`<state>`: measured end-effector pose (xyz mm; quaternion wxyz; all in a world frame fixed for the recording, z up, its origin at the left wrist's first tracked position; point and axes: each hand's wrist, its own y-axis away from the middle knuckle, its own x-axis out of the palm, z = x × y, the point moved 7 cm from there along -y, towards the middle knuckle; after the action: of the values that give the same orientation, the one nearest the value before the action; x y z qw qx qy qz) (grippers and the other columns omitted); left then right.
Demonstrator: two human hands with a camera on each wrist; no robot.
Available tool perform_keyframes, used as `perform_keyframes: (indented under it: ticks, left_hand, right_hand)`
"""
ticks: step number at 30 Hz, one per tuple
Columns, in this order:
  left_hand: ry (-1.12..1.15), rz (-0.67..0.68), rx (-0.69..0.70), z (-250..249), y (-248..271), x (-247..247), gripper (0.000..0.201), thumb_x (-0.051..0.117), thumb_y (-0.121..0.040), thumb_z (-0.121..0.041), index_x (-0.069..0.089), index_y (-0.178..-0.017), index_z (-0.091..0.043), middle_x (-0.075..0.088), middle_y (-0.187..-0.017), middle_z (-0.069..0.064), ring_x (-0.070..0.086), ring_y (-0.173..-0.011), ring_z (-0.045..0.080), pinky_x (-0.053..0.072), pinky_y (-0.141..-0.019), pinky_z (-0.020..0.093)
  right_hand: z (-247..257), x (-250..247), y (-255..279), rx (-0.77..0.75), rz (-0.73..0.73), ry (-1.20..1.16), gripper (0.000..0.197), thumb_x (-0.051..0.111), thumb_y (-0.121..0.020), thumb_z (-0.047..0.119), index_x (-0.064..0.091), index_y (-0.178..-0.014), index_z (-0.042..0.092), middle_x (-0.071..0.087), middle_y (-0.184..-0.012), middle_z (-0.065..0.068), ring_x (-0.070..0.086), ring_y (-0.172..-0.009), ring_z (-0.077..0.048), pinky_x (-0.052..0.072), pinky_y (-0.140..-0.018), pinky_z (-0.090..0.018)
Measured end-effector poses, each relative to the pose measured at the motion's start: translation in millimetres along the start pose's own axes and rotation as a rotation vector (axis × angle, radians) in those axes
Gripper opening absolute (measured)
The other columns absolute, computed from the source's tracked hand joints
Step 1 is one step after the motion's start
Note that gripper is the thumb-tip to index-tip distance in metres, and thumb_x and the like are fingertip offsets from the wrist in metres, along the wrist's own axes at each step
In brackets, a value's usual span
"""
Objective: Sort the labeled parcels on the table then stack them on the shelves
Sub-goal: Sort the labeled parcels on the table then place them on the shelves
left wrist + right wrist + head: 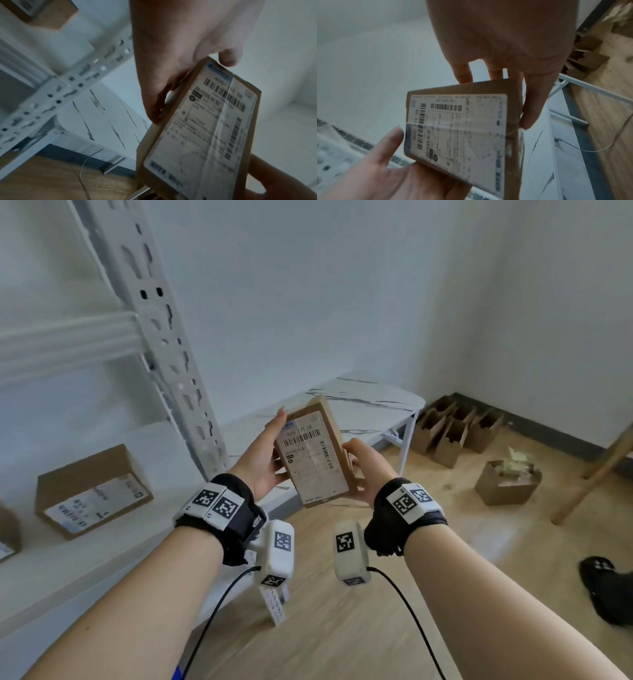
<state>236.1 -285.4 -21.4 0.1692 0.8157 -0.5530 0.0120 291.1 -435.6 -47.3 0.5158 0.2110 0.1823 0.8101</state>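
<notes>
A flat brown cardboard parcel [315, 455] with a white barcode label reading 405 is held in the air between both hands, label facing me. My left hand [265, 453] grips its left edge, thumb along the side and fingers behind; in the left wrist view the parcel [202, 129] sits under that hand [173, 65]. My right hand [368, 470] grips the right edge; in the right wrist view its fingers [534, 102] wrap the parcel [462, 132]. A second labeled parcel [92, 491] lies on the white shelf [85, 570] at left.
The shelf's slotted white upright [164, 337] rises just left of the hands. A white marble-pattern table [363, 409] stands behind the parcel. Open cardboard boxes [455, 429] and one more box [507, 482] sit on the wooden floor at right, near a wooden leg [596, 474].
</notes>
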Motion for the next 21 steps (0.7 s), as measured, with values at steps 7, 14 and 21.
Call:
perform_keyframes:
  ticks: [7, 14, 21]
  left_hand:
    - [-0.039, -0.077, -0.045, -6, -103, 61, 0.036, 0.045, -0.091, -0.059, 0.058, -0.088, -0.026, 0.062, -0.099, 0.006, 0.057, -0.104, 0.027, 0.046, -0.096, 0.049]
    - [-0.027, -0.194, -0.078, -18, -174, 59, 0.037, 0.043, -0.093, -0.057, 0.059, -0.096, -0.025, 0.061, -0.099, 0.005, 0.058, -0.104, 0.026, 0.047, -0.094, 0.045]
    - [-0.058, -0.277, -0.112, -30, -264, 13, 0.040, 0.048, -0.092, -0.054, 0.060, -0.100, -0.017, 0.063, -0.094, 0.002, 0.060, -0.095, 0.020, 0.049, -0.087, 0.036]
  right_hand:
    - [63, -59, -84, -0.005, 0.038, 0.074, 0.036, 0.049, -0.094, 0.039, 0.056, -0.116, 0.012, 0.063, -0.082, -0.005, 0.064, -0.076, -0.020, 0.056, -0.085, -0.046]
    - [104, -56, -162, -0.060, 0.100, 0.272, 0.034, 0.038, -0.098, 0.047, 0.058, -0.094, 0.019, 0.062, -0.079, 0.001, 0.059, -0.074, -0.014, 0.049, -0.076, -0.029]
    - [136, -19, -247, -0.027, 0.185, 0.261, 0.029, 0.040, -0.099, 0.042, 0.057, -0.100, 0.019, 0.057, -0.082, 0.003, 0.050, -0.072, -0.008, 0.046, -0.093, -0.035]
